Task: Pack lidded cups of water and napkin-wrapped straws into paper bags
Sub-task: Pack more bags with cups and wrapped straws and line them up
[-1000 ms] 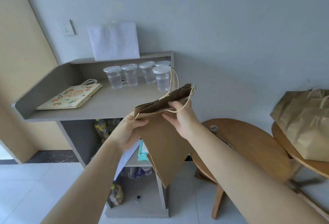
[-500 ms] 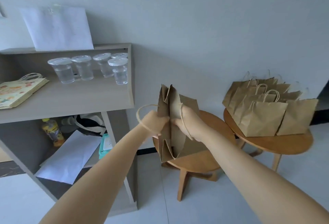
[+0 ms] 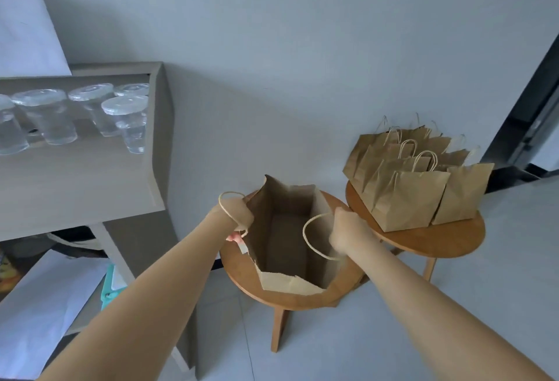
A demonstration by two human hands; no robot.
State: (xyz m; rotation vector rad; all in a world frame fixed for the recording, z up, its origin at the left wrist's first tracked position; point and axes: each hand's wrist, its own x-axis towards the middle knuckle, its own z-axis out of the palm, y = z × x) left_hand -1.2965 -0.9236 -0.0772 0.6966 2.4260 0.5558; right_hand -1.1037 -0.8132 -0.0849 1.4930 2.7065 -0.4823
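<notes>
I have the paper bag (image 3: pixel 287 229) standing open on the near round table (image 3: pixel 236 268), mouth up, its long side running near to far. My left hand (image 3: pixel 239 214) pinches the left rim; my right hand (image 3: pixel 348 229) grips the right rim by the handle. The lidded cups (image 3: pixel 127 120) sit on the shelf (image 3: pixel 75 175) to the far left, so the left hand is nearer them.

We see a grey shelf (image 3: pixel 75 187), white paper (image 3: pixel 45 299) and a teal packet (image 3: pixel 110 288) below it, a near surface (image 3: pixel 302 300) just beside a far surface (image 3: pixel 438 240), a dark doorframe (image 3: pixel 526 108).
</notes>
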